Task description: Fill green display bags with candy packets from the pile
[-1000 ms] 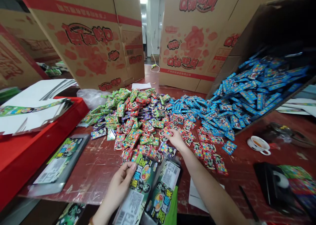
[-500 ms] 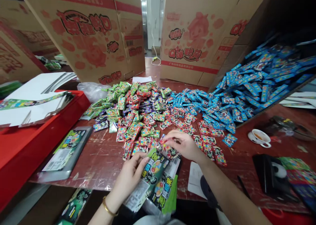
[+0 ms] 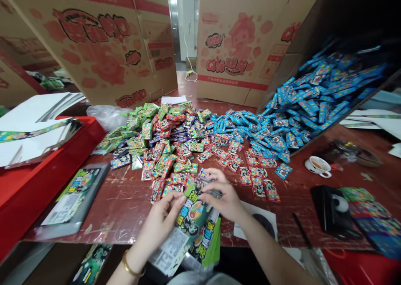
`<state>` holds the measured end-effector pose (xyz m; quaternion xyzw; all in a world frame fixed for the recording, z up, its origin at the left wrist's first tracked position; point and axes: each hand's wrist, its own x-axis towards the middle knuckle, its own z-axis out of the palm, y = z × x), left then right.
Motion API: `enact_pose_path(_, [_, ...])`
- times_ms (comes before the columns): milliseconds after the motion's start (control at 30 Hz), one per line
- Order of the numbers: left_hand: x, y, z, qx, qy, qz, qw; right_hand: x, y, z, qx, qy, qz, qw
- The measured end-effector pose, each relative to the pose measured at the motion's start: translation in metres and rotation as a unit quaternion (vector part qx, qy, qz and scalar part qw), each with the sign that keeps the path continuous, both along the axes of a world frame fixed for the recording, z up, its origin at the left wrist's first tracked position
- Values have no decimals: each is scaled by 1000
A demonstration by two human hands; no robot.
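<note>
My left hand pinches the upper left edge of a dark green printed pouch near the front edge of the table. Thumb and fingers of my right hand are closed at the top of that pouch, around a small packet that is partly hidden and blurred. Beneath the pouch lies another printed pouch with a green edge. Just beyond my hands spreads a heap of small packets: green ones, red ones and blue ones.
Large cardboard boxes stand at the back, and one at the right spills blue packets. At the left are a red tray and a stack of flat pouches. A cup and black tape dispenser sit at the right.
My right hand has drawn in to the pouch's top, and the red packet at its fingers no longer shows there. The whole view has shifted slightly, moving the table's contents left in the picture.
</note>
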<state>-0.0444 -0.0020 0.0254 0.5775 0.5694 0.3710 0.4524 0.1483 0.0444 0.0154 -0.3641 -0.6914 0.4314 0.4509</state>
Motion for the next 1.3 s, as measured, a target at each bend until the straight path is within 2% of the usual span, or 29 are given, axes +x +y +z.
enact_pose_path(100, [-9,-3,-1,-19,0,-19,1000,3,0,-10,-14,6,28,1000])
enact_pose_path(133, [-13,-4,-3,-23,5,-20,1000,7,6,-15,-24,-5,11,1000])
enact_pose_path(233, [-24,-7,-9,-33,41,-19,998,21,37,-40,-72,-70,-121,988])
enact_pose_path(300, [-28,-8,-12,-38,63,-24,997,27,62,-60,-105,-105,-162,976])
enact_pose_path(400, [-28,-8,-15,-34,81,-27,996,23,91,-81,-135,-130,-142,972])
enact_pose_path(467, [-27,-7,-16,-28,86,-27,995,20,102,-83,-149,-133,-122,972])
enact_pose_path(600, [-27,-4,-17,-29,94,-20,995,23,98,-64,-165,-92,-81,979])
enact_pose_path(700, [-22,1,-16,-32,99,-33,994,26,73,-41,-160,-10,-41,986])
enact_pose_path(800, [-14,6,-11,-27,89,-60,994,23,40,-18,-134,49,38,989])
enact_pose_path(900, [-10,7,-4,-27,91,-72,993,25,15,3,-65,-57,98,991])
enact_pose_path(1033, [-13,5,5,-31,94,-79,992,47,7,25,13,-203,142,969])
enact_pose_path(1133, [-15,4,8,-22,97,-79,992,59,10,28,-13,-183,116,976])
enact_pose_path(1200, [-14,4,10,-19,104,-80,991,55,11,22,-46,-93,52,993])
enact_pose_path(1300, [-9,3,12,-18,106,-87,990,38,11,7,-53,23,-32,998])
